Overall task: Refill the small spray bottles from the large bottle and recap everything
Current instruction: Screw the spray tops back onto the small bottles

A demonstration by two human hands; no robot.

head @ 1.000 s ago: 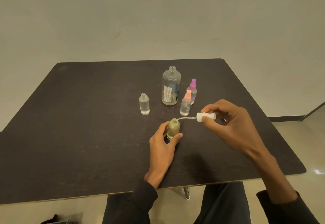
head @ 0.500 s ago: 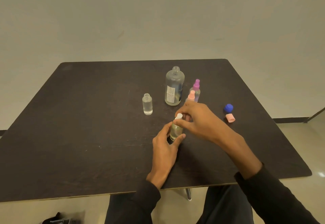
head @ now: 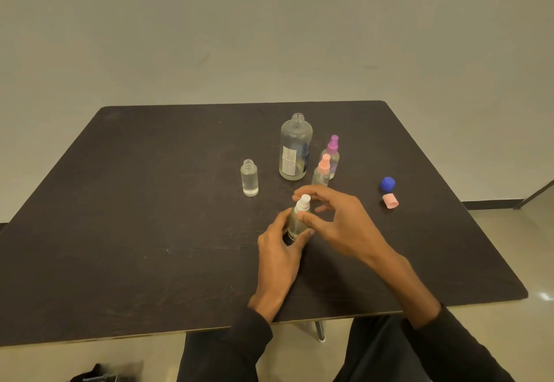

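My left hand (head: 278, 249) grips a small yellowish spray bottle (head: 295, 222) standing on the dark table (head: 135, 216). A white spray head (head: 302, 203) sits on its neck, with the thumb and fingers of my right hand (head: 338, 225) closed around it. Behind stands the large clear bottle (head: 295, 149), open at the neck. Right of it are a pink-topped spray bottle (head: 321, 171) and a purple-topped one (head: 332, 153). A small clear bottle (head: 249, 177) without a cap stands to the left.
A blue cap (head: 388, 184) and a pink cap (head: 390, 201) lie on the table at the right. The table's front edge runs just above my lap. A dark object (head: 102, 377) lies on the floor at the lower left.
My right hand carried the white spray head, tube first, from the right into the yellowish bottle; it now sits on the neck. The blue and pink caps came into sight.
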